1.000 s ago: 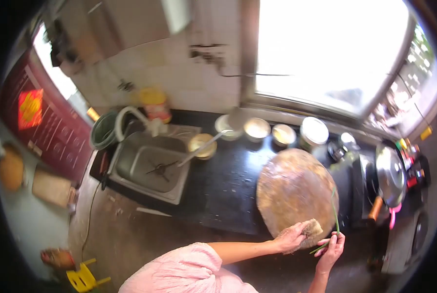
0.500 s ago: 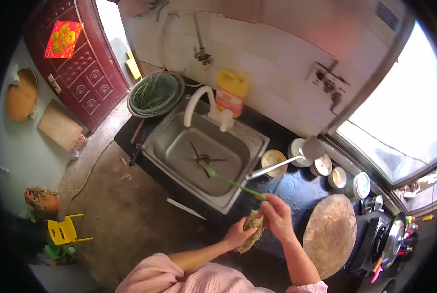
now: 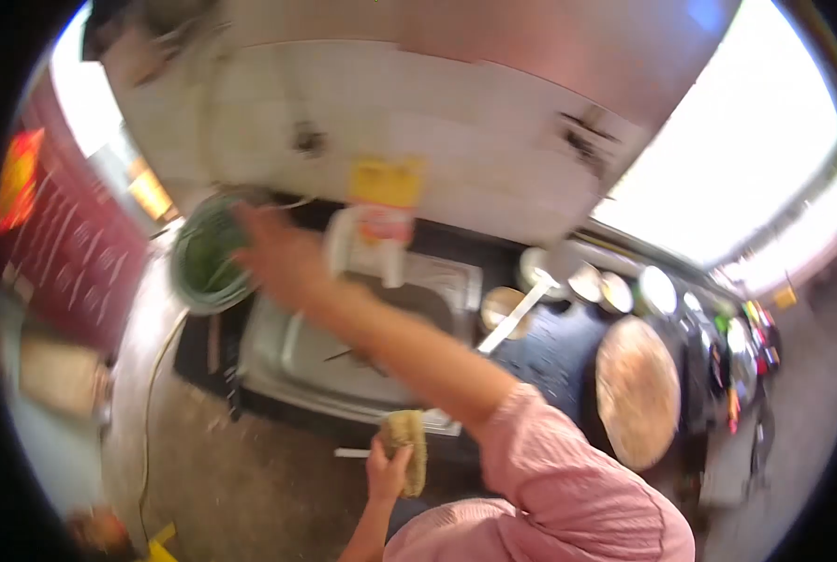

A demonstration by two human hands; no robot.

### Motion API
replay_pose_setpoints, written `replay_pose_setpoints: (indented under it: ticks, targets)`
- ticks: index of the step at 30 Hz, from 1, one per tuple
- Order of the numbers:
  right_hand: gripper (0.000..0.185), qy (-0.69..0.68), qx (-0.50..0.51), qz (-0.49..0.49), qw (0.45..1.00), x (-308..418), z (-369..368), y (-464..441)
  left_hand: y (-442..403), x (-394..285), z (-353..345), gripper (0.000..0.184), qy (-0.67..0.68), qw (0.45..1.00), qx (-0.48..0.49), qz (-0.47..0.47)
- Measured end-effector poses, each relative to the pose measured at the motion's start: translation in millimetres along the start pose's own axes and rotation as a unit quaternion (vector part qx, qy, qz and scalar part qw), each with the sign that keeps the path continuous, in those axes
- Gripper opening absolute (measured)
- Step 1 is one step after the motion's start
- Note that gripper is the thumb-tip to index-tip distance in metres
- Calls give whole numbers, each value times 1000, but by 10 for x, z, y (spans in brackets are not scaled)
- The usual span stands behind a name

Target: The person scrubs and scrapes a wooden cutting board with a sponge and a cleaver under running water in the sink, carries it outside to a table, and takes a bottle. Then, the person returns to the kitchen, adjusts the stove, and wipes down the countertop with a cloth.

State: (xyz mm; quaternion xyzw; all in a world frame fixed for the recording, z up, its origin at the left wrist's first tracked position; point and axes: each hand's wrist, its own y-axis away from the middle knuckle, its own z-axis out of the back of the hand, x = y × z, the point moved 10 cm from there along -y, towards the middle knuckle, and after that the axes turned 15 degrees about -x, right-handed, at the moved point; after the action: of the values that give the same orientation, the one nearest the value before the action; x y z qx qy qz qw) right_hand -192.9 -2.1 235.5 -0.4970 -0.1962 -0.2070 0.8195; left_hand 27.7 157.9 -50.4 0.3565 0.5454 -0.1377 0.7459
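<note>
Pink fabric covers your upper right arm, which stretches across the steel sink (image 3: 292, 367) towards the green basket (image 3: 186, 281), just beyond the sink's left end. Your right hand (image 3: 276, 255) is at the side of that basket nearest the sink, badly blurred by motion; you cannot tell from this view whether its fingers are open or closed on anything, or whether they touch the rim. Leafy greens (image 3: 218, 270) lie inside the basket.

Your left hand (image 3: 389, 468) is in front of the sink, near its front edge, with the fingers and thumb wrapped around a tan fibrous pad (image 3: 405, 429). The pad stands roughly upright in your grip, its top poking out above your fingers.

Behind the sink you have the yellow jug (image 3: 386, 180) with a red-and-white label, and close to it the white faucet (image 3: 341, 236). To the right of the sink, on the black surface (image 3: 559, 361), a row of bowls (image 3: 585, 281) runs along the back, and a long-handled metal spatula (image 3: 517, 317) slants between them and the sink's right edge. Farther right of the sink is the round wooden chopping board (image 3: 638, 393). On the far left, beyond both sink and basket, is the dark red door (image 3: 77, 248).
</note>
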Motion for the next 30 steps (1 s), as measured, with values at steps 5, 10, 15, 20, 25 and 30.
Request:
replay_pose_setpoints:
  ticks: [5,10,15,20,25,30]
  targets:
    - [15,-119,9,58,991,353,649,915,85,-303,-391,37,26,996,83,-32]
    - [11,-52,-8,-84,995,-328,2098,1910,203,-431,-1140,41,-55,968,195,-146]
    - [9,111,-149,-278,942,-731,4332,3268,972,-820,-2685,47,-61,934,287,-202]
    - [15,250,-273,-465,804,-573,6081,5287,1842,-1167,-4386,50,-211,787,338,-472]
    - [20,300,-406,-594,627,152,7087,6983,2388,-612,-5514,39,-277,733,274,-558]
    - [23,178,-504,-637,555,249,7352,7767,4804,587,-5505,35,-278,637,502,-514]
